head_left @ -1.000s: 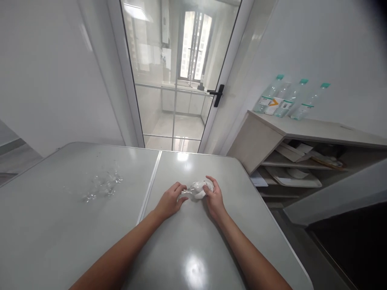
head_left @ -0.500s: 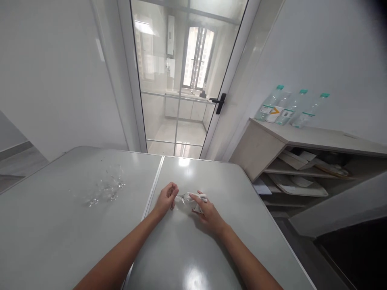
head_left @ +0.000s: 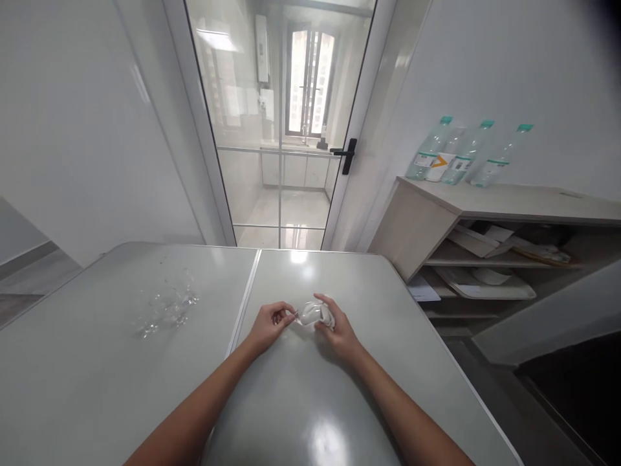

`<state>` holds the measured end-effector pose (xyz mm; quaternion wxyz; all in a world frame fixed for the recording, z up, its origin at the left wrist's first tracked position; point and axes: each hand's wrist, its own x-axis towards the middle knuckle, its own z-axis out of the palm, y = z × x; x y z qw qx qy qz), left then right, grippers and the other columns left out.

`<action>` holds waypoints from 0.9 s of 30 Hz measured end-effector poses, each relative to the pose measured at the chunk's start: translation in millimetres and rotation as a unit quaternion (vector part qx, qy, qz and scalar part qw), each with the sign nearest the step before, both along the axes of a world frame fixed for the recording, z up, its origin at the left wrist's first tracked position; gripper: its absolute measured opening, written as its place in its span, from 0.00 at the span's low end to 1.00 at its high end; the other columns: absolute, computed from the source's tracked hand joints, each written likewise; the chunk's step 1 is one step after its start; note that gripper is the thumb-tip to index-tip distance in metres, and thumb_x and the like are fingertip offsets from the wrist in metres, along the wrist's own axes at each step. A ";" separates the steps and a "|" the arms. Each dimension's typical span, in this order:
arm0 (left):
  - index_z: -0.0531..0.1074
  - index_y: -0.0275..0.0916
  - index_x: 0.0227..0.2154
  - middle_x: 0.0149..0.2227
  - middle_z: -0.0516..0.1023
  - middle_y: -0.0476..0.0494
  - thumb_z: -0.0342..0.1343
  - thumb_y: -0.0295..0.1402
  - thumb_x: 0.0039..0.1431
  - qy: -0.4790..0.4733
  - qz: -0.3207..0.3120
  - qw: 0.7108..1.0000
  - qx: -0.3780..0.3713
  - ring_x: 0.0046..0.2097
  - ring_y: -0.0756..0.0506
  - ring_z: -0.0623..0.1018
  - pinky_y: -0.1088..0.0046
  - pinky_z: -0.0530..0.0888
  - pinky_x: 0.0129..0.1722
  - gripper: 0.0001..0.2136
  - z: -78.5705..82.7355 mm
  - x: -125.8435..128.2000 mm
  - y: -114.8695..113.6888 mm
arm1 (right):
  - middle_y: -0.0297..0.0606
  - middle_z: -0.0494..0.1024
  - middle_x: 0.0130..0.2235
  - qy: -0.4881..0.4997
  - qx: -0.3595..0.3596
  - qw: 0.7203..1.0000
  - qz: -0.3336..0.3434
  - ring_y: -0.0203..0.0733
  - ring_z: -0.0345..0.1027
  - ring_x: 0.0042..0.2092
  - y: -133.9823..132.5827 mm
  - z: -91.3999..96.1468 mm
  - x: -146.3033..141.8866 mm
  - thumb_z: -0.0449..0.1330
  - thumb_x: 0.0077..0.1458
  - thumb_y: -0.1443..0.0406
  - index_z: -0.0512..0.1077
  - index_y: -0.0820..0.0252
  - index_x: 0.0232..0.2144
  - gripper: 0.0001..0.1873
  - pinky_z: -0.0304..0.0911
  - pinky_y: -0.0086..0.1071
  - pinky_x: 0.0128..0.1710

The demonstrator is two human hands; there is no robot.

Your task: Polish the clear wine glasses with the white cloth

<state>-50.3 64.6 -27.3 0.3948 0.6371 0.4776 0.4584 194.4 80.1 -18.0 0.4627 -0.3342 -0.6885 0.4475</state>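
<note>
Between my hands is a small clear, shiny, rounded thing [head_left: 309, 313] with soft-looking white material [head_left: 327, 315] at its right end. It narrows toward the left; I cannot make out its exact kind. My left hand [head_left: 272, 323] pinches the narrow end between thumb and fingertips. Around the white end curls my right hand [head_left: 340, 331], thumb on the near side and a finger stretched along the far side. Both hands are just above the grey tabletop [head_left: 286, 401], right of its seam. Farther left lies a loose cluster of clear, glinting pieces [head_left: 167, 309].
A pale wooden shelf unit [head_left: 427, 207] stands right of the table, with several clear bottles with green caps [head_left: 463, 152] on top. Trays and papers [head_left: 485, 281] fill its shelves. Beyond the table's far edge is a glass door [head_left: 252, 175] with a black handle [head_left: 347, 155].
My left fingers have closed in on the narrow end of the clear thing. My right hand has shifted toward its right end, uncovering more of it. The view has tilted slightly.
</note>
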 end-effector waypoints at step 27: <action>0.74 0.37 0.46 0.35 0.80 0.41 0.49 0.25 0.70 0.410 0.076 0.860 0.293 0.38 0.42 0.78 0.65 0.72 0.39 0.09 -3.5 13.9 -7.1 | 0.41 0.77 0.54 -0.068 0.083 0.993 -0.041 0.50 0.72 0.50 0.9 -8.8 -3.2 0.62 0.62 0.64 0.70 0.48 0.60 0.25 0.67 0.43 0.53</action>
